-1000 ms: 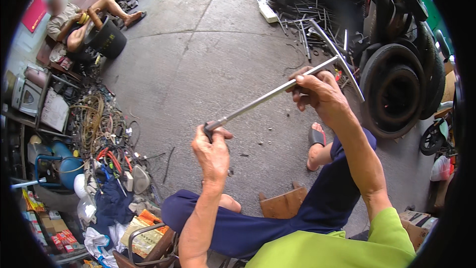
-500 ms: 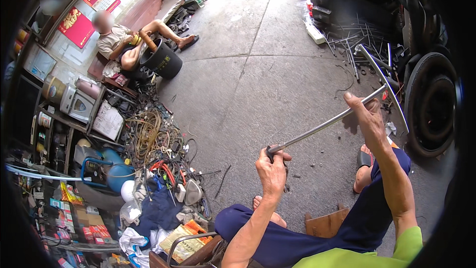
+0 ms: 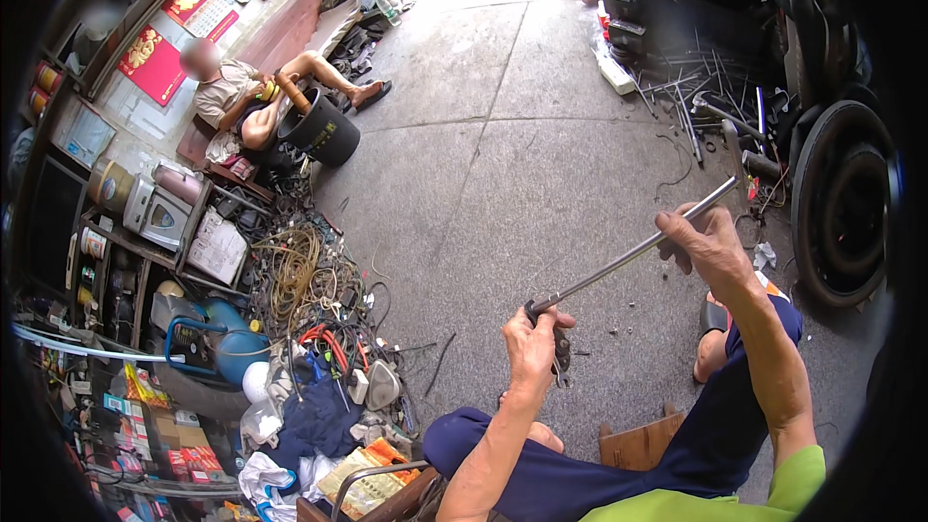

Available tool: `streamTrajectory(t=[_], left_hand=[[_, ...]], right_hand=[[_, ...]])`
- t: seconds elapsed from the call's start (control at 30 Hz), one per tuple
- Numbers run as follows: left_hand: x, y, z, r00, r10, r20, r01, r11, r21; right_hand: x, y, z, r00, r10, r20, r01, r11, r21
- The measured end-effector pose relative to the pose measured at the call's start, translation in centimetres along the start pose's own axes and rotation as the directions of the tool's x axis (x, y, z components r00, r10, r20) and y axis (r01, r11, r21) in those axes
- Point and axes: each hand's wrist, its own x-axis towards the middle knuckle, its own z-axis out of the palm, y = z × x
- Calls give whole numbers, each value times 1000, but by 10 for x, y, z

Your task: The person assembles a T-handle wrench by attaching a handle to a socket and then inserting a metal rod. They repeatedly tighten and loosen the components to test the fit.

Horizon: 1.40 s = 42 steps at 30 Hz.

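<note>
A long metal T-handle wrench [image 3: 619, 264] slants up to the right between my hands, above the floor. My left hand [image 3: 530, 358] is closed round its lower end, by a dark collar. Below those fingers hangs a small dark metal part with an open, spanner-like jaw [image 3: 561, 377]. At the upper end my right hand [image 3: 723, 246] curls round the shaft, thumb pointing left. The crossbar cannot be made out; it may be turned along my line of sight. What my left palm covers is hidden.
A person [image 3: 232, 92] sits at the far left beside a black bucket [image 3: 327, 130]. Tangled cables [image 3: 295, 271] and a blue tank [image 3: 232, 340] lie left. Metal rods [image 3: 691, 121] and a wheel [image 3: 843, 203] stand right. A wooden stool [image 3: 638, 442] is between my legs.
The crossbar that stood out across the wrench's upper end no longer shows. My right hand has turned and shifted slightly lower; my left hand keeps its grip. The view has shifted slightly.
</note>
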Motion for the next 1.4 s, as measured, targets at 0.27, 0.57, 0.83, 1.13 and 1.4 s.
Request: streamTrajectory(t=[0.27, 0.57, 0.83, 1.13, 1.4], left_hand=[[1, -7, -7, 939, -273, 208, 298, 949, -101], [-5, 4, -6, 978, -105, 182, 133, 980, -149], [-2, 3, -2, 992, -51, 114, 54, 998, -25], [1, 2, -5, 996, 63, 66, -64, 998, 15], [5, 2, -3, 995, 90, 49, -88, 995, -46]], right_hand=[[2, 11, -1, 998, 4, -62, -6, 1000, -30], [2, 8, 0, 986, 18, -165, -21, 1000, -13], [6, 12, 0, 982, 40, -186, -66, 989, -133], [1, 7, 1, 992, -96, 87, 66, 953, 295], [3, 11, -1, 979, -146, 141, 100, 952, 289]])
